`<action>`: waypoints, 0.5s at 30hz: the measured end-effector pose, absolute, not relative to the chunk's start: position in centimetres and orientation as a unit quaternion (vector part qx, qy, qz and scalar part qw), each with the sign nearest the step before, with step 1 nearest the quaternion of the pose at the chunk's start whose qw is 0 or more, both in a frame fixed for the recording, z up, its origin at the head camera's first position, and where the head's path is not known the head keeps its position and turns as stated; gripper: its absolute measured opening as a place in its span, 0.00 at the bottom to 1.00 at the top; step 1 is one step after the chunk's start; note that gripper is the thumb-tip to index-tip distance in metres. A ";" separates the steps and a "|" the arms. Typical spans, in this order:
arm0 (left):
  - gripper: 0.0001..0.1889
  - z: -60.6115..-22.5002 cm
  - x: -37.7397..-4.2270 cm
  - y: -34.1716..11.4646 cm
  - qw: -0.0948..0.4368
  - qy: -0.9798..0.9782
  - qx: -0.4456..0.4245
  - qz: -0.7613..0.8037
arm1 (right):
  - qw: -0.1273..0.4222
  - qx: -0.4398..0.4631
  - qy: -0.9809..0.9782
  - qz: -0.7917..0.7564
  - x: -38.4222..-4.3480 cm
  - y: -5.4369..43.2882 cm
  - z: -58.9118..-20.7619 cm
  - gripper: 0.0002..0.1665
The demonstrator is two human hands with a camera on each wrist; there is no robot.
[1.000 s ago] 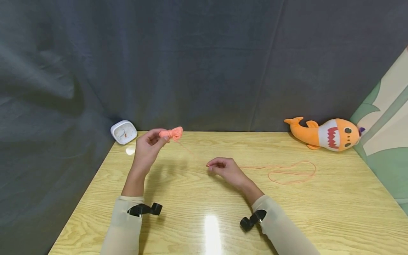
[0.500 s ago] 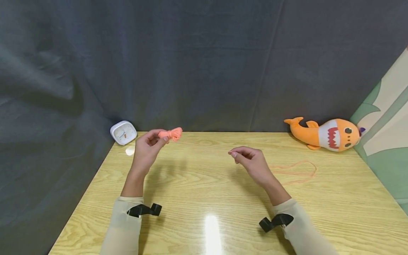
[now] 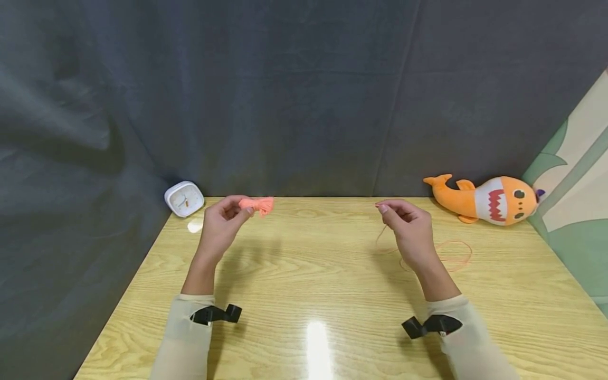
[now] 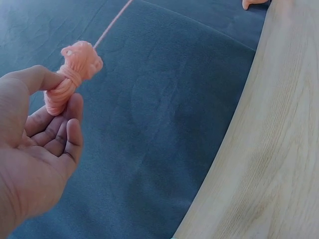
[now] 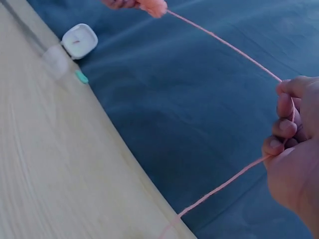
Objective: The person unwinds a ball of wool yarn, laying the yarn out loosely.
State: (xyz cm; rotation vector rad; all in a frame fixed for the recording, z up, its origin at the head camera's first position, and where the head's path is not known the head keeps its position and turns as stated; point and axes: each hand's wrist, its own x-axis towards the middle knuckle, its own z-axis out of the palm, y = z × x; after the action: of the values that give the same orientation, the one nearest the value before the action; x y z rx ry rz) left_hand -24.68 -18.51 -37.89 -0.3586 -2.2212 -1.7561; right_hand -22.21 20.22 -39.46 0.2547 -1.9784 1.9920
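Observation:
A small bundle of coral yarn (image 3: 258, 205), bound round its middle, is held up above the table by my left hand (image 3: 219, 226). In the left wrist view thumb and fingertips pinch the lower end of the yarn bundle (image 4: 75, 69). My right hand (image 3: 414, 232) pinches the yarn strand (image 5: 227, 42) that runs from the bundle. The right wrist view shows this strand stretched straight between the hands, then passing through the right fingers and down to the table. A loose loop of yarn (image 3: 469, 252) lies on the table, partly hidden behind the right hand.
At the back left corner of the wooden table (image 3: 294, 285) stands a white clock (image 3: 184, 199). An orange plush shark (image 3: 494, 203) lies at the back right. Dark curtain (image 3: 304, 95) hangs behind the table. A small green object (image 5: 81, 76) shows near the clock.
My right hand has moved right and farther from me, drawing the strand away from the bundle. The left hand has stayed nearly in place, the bundle dipping slightly.

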 end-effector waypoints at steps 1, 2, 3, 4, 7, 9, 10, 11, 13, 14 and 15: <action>0.13 -37.9 -24.7 -18.5 0.143 -0.769 -0.126 -0.610 | 0.168 0.081 -0.691 0.699 -22.2 20.5 -39.4 0.10; 0.14 -37.9 -24.7 -18.5 0.143 -0.768 -0.127 -0.611 | 0.173 0.073 -0.688 0.701 -22.2 20.7 -39.3 0.10; 0.14 -38.0 -24.7 -18.5 0.142 -0.767 -0.127 -0.613 | 0.176 0.068 -0.683 0.705 -22.2 20.9 -39.3 0.10; 0.14 -38.0 -24.8 -18.6 0.143 -0.766 -0.128 -0.613 | 0.177 0.063 -0.674 0.715 -22.2 21.2 -39.2 0.09; 0.13 -38.0 -24.8 -18.6 0.146 -0.765 -0.124 -0.615 | 0.184 0.060 -0.639 0.745 -22.2 21.8 -38.9 0.09; 0.13 -38.0 -24.7 -18.6 0.147 -0.764 -0.124 -0.616 | 0.193 0.067 -0.610 0.765 -22.3 22.1 -38.7 0.08; 0.13 -38.0 -24.7 -18.6 0.147 -0.764 -0.125 -0.616 | 0.199 0.069 -0.599 0.772 -22.3 22.2 -38.6 0.07; 0.13 -38.0 -24.7 -18.6 0.146 -0.764 -0.126 -0.616 | 0.206 0.071 -0.587 0.779 -22.3 22.4 -38.4 0.07; 0.13 -37.9 -24.7 -18.6 0.144 -0.765 -0.129 -0.614 | 0.217 0.071 -0.566 0.792 -22.4 22.7 -38.2 0.07; 0.13 -37.9 -24.7 -18.6 0.144 -0.766 -0.130 -0.614 | 0.222 0.070 -0.557 0.798 -22.4 22.9 -38.1 0.06; 0.13 -37.9 -24.7 -18.6 0.143 -0.766 -0.130 -0.613 | 0.226 0.068 -0.549 0.802 -22.4 23.0 -38.0 0.06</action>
State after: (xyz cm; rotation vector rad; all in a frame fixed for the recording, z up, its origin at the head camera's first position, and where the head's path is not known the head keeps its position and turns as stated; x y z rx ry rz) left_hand -24.73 -18.58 -37.88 -0.3741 -2.2092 -1.7672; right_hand -22.35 23.04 -38.03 0.1869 -1.5130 2.2119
